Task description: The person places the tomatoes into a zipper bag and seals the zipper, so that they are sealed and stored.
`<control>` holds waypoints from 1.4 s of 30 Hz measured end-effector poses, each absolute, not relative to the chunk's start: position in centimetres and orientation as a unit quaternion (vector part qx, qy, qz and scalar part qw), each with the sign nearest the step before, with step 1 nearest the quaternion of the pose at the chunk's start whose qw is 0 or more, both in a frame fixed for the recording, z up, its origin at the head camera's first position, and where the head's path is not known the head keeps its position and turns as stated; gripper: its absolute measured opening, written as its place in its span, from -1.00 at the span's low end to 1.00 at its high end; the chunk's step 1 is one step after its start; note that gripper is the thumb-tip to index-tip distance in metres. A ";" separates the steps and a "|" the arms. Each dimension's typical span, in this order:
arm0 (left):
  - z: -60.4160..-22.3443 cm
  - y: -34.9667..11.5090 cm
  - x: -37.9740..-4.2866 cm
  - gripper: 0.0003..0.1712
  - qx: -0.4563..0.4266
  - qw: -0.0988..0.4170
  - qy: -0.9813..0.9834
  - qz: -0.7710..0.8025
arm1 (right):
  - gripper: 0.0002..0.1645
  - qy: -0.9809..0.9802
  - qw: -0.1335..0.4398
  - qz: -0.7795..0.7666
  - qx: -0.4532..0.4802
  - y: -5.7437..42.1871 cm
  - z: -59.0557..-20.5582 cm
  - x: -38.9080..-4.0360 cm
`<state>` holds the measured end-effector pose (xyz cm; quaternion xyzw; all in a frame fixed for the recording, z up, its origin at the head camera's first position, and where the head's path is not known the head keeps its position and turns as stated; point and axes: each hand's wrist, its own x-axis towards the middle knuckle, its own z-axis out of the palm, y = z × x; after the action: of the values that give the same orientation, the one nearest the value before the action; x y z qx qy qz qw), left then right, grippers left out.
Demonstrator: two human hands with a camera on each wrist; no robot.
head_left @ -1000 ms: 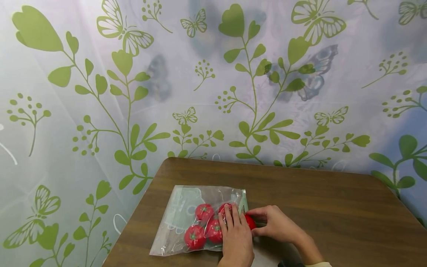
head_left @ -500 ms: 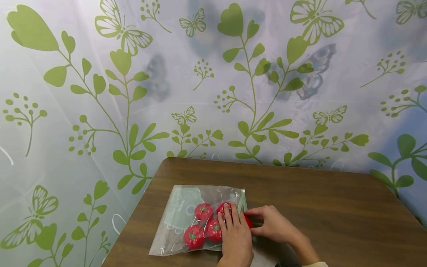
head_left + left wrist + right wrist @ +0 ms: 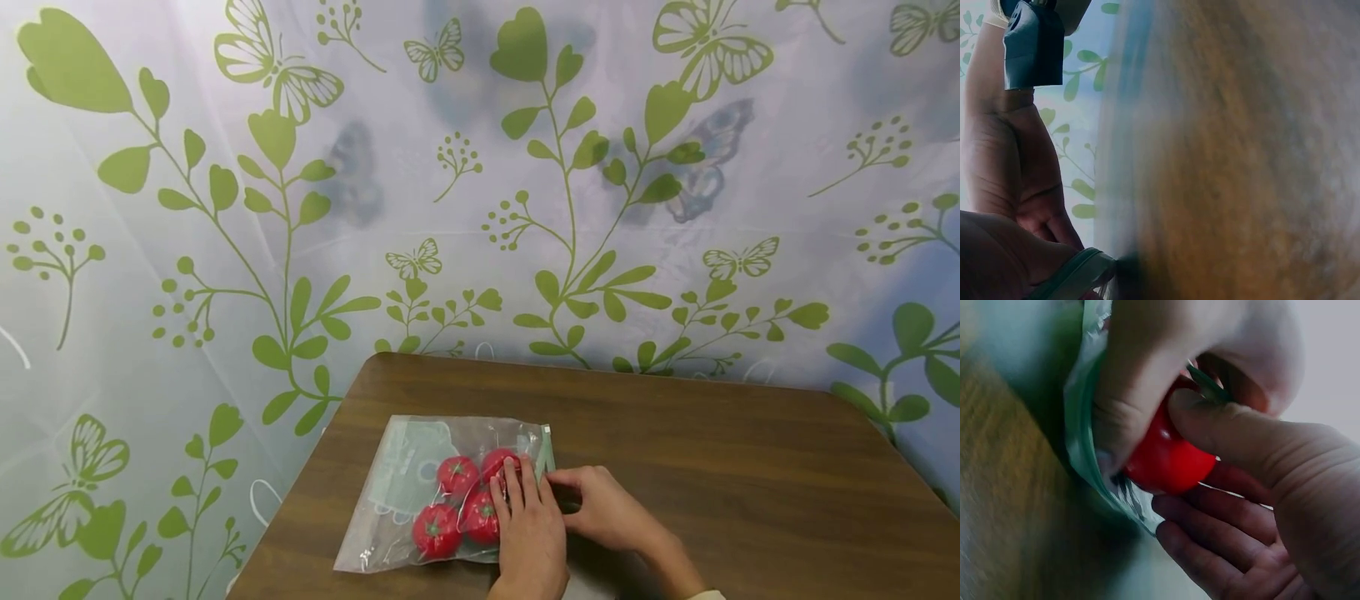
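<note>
A clear zip bag (image 3: 367,533) with a green edge lies on the table, with several red tomatoes (image 3: 437,531) inside. My left hand (image 3: 531,533) lies over the bag's mouth, fingers spread on top. Its thumb hooks inside the green rim (image 3: 1082,434), holding the mouth apart. At that mouth my right hand (image 3: 603,507) grips another tomato (image 3: 1172,459), thumb on one side and fingers at the other. The head view hides this tomato behind the hands. In the left wrist view the green rim (image 3: 1079,275) shows beside the left thumb.
The brown wooden table (image 3: 750,467) extends to the right and behind the bag. A curtain (image 3: 465,208) with green leaves and butterflies hangs beyond its back edge. Under the right wrist, a pale patch shows near the table's front.
My right hand has moved slightly left, carrying the tomato further into the bag's mouth, so its red side is lost from the head view. My left hand stays in place.
</note>
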<state>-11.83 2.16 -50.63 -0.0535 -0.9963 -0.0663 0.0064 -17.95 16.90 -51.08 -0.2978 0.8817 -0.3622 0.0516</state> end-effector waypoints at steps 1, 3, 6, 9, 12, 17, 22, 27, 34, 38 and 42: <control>-50.6 2.2 -11.8 0.25 -0.053 0.005 -0.996 -0.067 | -0.33 0.880 0.053 -0.364 -0.302 17.1 -51.0 -18.0; -50.5 2.2 -11.8 0.23 -0.052 0.003 -0.996 -0.068 | -0.31 0.874 0.060 -0.371 -0.307 17.5 -50.9 -18.0; -50.5 2.2 -11.8 0.21 -0.050 -0.001 -0.996 -0.068 | -0.34 0.867 0.066 -0.382 -0.313 18.0 -50.8 -18.1; -50.5 2.2 -11.8 0.17 -0.046 0.000 -0.997 -0.067 | -0.41 0.859 0.058 -0.390 -0.328 17.8 -51.0 -18.2; -50.5 2.2 -11.8 0.10 -0.043 0.007 -0.997 -0.069 | -0.48 0.853 0.041 -0.394 -0.340 17.4 -51.3 -18.2; -50.6 2.3 -11.6 0.04 -0.045 0.025 -0.997 -0.066 | -0.55 0.866 0.016 -0.380 -0.325 16.7 -51.8 -18.1; -50.6 2.3 -11.5 0.02 -0.045 0.047 -0.996 -0.068 | -0.64 0.871 -0.005 -0.393 -0.296 15.8 -52.3 -18.1; -50.6 2.4 -11.3 0.02 -0.045 0.062 -0.995 -0.060 | -0.76 0.858 0.009 -0.453 -0.244 14.5 -53.2 -17.8; -50.4 2.2 -11.3 0.13 -0.048 0.040 -0.997 -0.052 | -0.73 0.860 0.027 -0.454 -0.233 14.6 -53.0 -17.7; -50.2 2.3 -11.5 -0.01 -0.047 0.019 -0.998 -0.045 | -0.57 0.856 0.050 -0.451 -0.248 16.7 -51.5 -17.6; -50.1 2.4 -11.5 -0.06 -0.045 0.013 -0.998 -0.039 | -0.52 0.849 0.075 -0.469 -0.232 18.4 -49.6 -17.0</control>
<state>-11.53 2.45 -50.11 -0.0447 -0.9981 -0.0395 0.0126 -17.00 18.43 -49.64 -0.2320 0.8486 -0.4695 0.0754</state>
